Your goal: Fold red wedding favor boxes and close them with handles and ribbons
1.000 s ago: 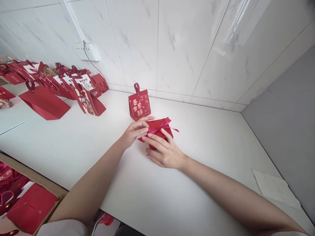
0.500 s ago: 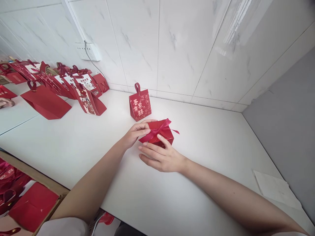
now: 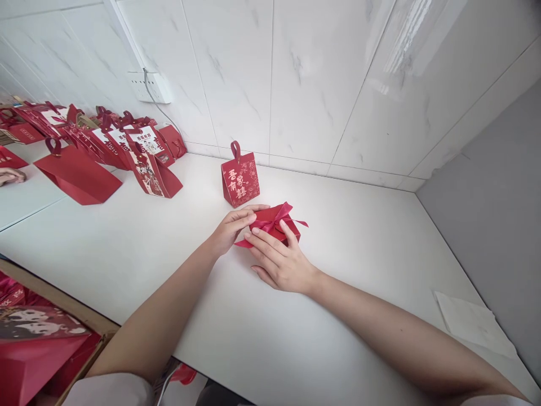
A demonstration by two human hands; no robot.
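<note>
A small red gift box point(image 3: 292, 230) lies on the white table, tied on top with a pink ribbon bow point(image 3: 276, 220). Gripping its left end is my left hand point(image 3: 230, 228), thumb on top and fingers along the far side. My right hand point(image 3: 281, 262) rests against the near side and top with fingers stretched out, touching the box beside the bow. A ribbon tail sticks out to the left below my left thumb. The near face of the box is mostly hidden by my right hand.
A red bag-shaped box point(image 3: 240, 180) with a loop handle stands just behind. More red boxes point(image 3: 78, 175) crowd the table's left side, near another person's hand point(image 3: 12, 176). An open carton point(image 3: 107, 332) at lower left holds red boxes. A white sheet point(image 3: 473, 321) lies right.
My right fingers have shifted up onto the box and ribbon, covering more of its front. A red box with a printed picture now shows in the carton at lower left.
</note>
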